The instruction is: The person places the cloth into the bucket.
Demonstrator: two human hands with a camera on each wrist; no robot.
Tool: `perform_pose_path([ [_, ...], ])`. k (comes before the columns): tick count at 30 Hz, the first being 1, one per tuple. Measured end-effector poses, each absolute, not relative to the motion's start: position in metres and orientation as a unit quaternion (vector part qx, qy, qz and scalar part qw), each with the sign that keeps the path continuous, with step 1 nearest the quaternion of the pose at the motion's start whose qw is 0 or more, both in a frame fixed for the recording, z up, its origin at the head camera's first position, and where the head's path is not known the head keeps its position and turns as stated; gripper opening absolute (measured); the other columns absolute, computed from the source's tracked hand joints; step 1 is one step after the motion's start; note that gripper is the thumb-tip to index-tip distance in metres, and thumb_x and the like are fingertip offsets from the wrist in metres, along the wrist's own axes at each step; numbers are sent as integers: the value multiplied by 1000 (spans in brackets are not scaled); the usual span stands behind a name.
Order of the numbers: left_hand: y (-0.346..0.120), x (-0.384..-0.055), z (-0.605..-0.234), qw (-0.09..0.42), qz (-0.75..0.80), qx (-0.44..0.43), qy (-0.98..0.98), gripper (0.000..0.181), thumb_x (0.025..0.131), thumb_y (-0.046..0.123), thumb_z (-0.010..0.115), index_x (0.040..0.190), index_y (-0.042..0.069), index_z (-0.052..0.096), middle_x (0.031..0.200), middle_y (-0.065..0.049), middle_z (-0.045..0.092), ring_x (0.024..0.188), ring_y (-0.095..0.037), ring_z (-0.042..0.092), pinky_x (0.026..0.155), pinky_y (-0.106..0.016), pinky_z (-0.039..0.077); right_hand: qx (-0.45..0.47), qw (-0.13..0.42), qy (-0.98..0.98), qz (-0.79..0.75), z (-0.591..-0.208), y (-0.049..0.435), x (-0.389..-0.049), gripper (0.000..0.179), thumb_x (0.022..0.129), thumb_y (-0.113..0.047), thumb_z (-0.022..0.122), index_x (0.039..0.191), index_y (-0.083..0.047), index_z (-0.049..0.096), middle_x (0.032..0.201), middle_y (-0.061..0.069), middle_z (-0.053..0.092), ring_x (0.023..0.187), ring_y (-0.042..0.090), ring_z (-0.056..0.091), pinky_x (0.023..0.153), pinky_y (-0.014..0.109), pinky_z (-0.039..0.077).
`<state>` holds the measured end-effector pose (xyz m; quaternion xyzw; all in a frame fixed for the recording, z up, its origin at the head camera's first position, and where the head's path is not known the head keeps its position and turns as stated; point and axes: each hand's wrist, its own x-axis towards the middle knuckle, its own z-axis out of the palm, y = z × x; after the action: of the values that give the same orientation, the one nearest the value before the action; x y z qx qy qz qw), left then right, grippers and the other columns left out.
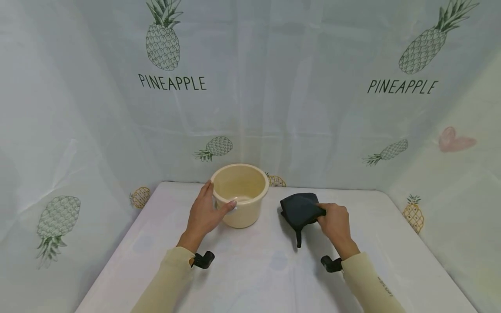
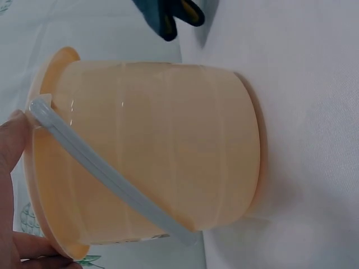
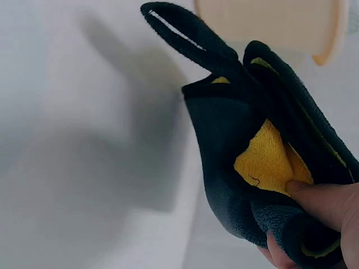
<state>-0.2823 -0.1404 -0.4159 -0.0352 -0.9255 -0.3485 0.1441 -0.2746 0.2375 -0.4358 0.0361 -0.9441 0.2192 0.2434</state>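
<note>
Over at the right of centre in the head view, the right hand (image 1: 334,221) pinches a folded dark cloth (image 1: 299,211) by its edge, thumb pressed to the yellow side; how the fingers underneath lie is largely hidden, and the cloth seems raised, its shadow falling apart from it. An edge grip like that probably leaves most of the cloth hanging free. Its long axis runs roughly up and down the frame, the hanging loop (image 1: 298,239) pointing to the bottom edge. Left of centre, the left hand (image 1: 205,213) grips the cream bucket (image 1: 242,217) by its rim, thumb and fingers spread wide, likely to steady it. The bucket stands upright on the white table (image 1: 254,282), mouth up, grey handle (image 2: 112,174) slanting down its side. Behind hangs the pineapple-print curtain (image 1: 274,108).
</note>
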Motion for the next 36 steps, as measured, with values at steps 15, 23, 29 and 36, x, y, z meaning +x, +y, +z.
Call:
perform_pose_path([
  [15, -146, -287, -414, 155, -355, -53, -920, 109, 78, 72, 66, 156, 5, 29, 163, -12, 21, 142, -41, 32, 109, -63, 33, 42, 292, -923, 249, -381, 228, -279, 29, 78, 5, 75, 107, 1, 76, 93, 24, 73, 85, 45, 67, 74, 54, 56],
  [23, -145, -290, -411, 136, -370, -44, -918, 110, 78, 72, 68, 156, 7, 27, 164, -10, 18, 144, -41, 28, 110, -64, 30, 39, 301, -916, 261, -355, 222, -276, 30, 80, 3, 75, 110, 1, 75, 95, 25, 72, 87, 46, 67, 74, 54, 56],
  [29, -144, -284, -411, 135, -370, -36, -918, 107, 79, 68, 70, 157, 8, 27, 164, -8, 18, 144, -40, 28, 110, -64, 30, 60, 315, -908, 271, -338, 214, -273, 30, 81, 5, 73, 110, 0, 75, 96, 26, 71, 87, 46, 67, 72, 55, 56],
  [36, -139, -275, -406, 133, -381, -28, -915, 106, 78, 66, 73, 156, 9, 29, 163, -9, 20, 144, -41, 29, 110, -64, 29, 67, 316, -901, 290, -324, 204, -272, 28, 83, 2, 74, 110, -1, 75, 97, 24, 72, 88, 45, 67, 75, 55, 56],
])
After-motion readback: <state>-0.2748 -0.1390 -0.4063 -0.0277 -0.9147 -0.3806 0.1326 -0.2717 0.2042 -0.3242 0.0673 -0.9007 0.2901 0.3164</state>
